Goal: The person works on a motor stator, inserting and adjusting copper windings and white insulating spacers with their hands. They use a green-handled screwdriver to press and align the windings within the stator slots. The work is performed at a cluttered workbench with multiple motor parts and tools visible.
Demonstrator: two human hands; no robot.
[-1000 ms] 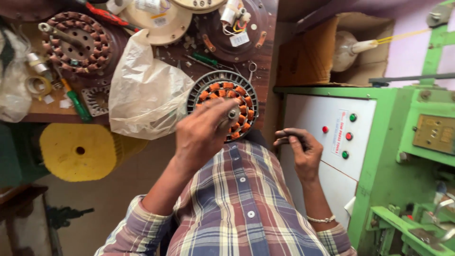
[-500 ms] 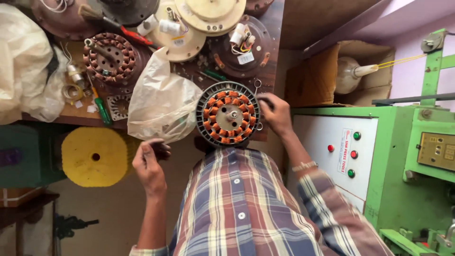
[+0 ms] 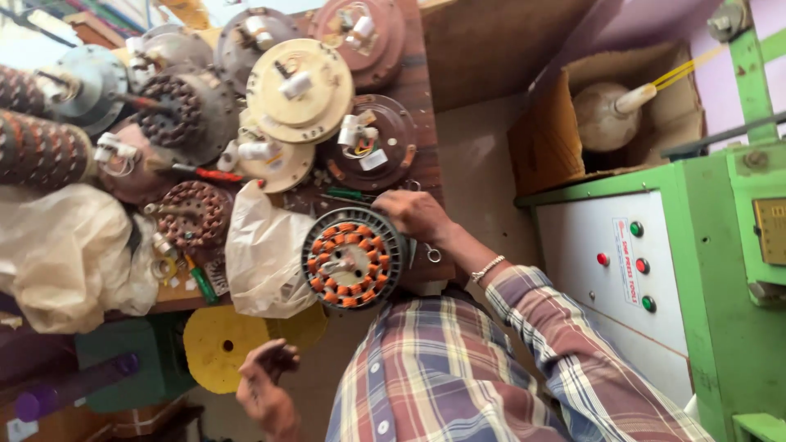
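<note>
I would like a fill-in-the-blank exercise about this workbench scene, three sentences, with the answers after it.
1. The right hand grips the rim of the round stator, whose coils are ____ in colour.
2. The left hand holds ____.
3. Just left of the stator lies a crumpled ____ plastic bag.

Missing words: orange; nothing; white

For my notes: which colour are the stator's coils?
Orange coils, seen clearly in the head view.

The right hand [image 3: 416, 214] is extended forward, with the fingers curled in a closed grip and the forearm in a plaid sleeve. A bracelet is worn at the right wrist. The left hand [image 3: 266, 378] is held low and apart, with the fingers loosely curled inward and nothing gripped.
</note>
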